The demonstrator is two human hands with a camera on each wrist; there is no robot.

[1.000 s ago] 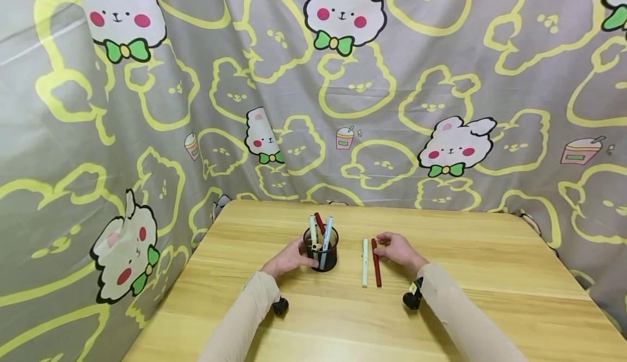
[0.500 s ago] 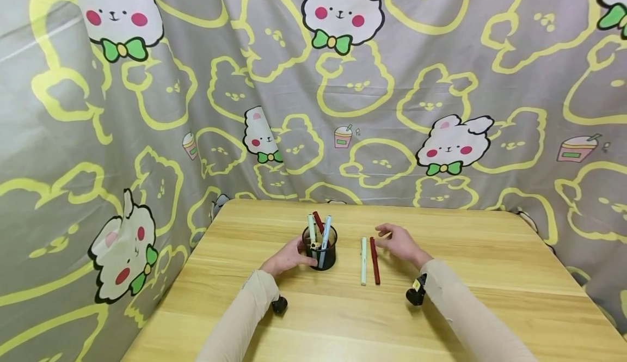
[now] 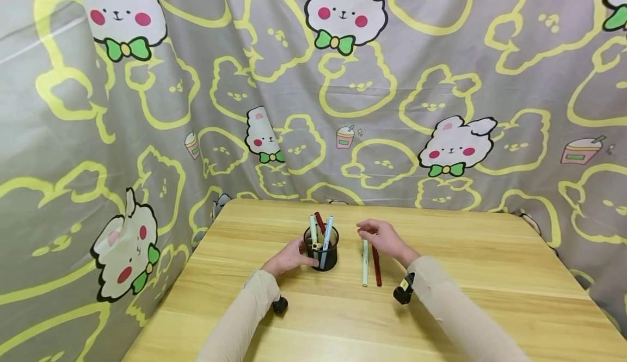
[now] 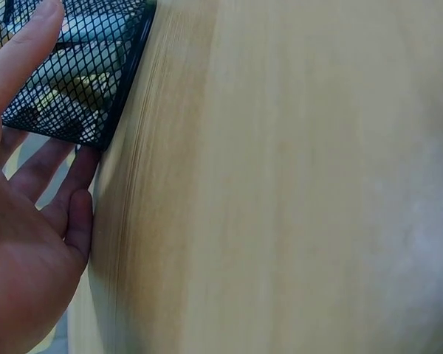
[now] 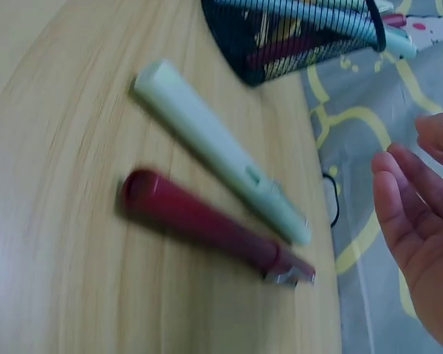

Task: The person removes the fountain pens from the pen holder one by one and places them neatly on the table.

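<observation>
A black mesh pen holder (image 3: 332, 258) stands upright on the table, with a pale green pen (image 3: 312, 226), a dark red pen (image 3: 319, 221) and a light blue pen (image 3: 328, 231) poking out. My left hand (image 3: 286, 259) grips its side, thumb in front and fingers round behind. To its right lie a mint green pen (image 5: 207, 136) and a dark red capped pen (image 5: 207, 225), side by side. Above their far ends hovers my right hand (image 3: 385, 239), fingers loosely bent and holding nothing; in the right wrist view it is apart from both pens.
The wooden table (image 3: 313, 318) ends at a grey curtain (image 3: 372, 79) with cartoon bunnies at the back and left. Small black wrist cameras hang below both sleeves.
My right hand has let go of the dark red pen on the table, lifted off it and moved left over the mint pen's far end. My left hand stays at the holder.
</observation>
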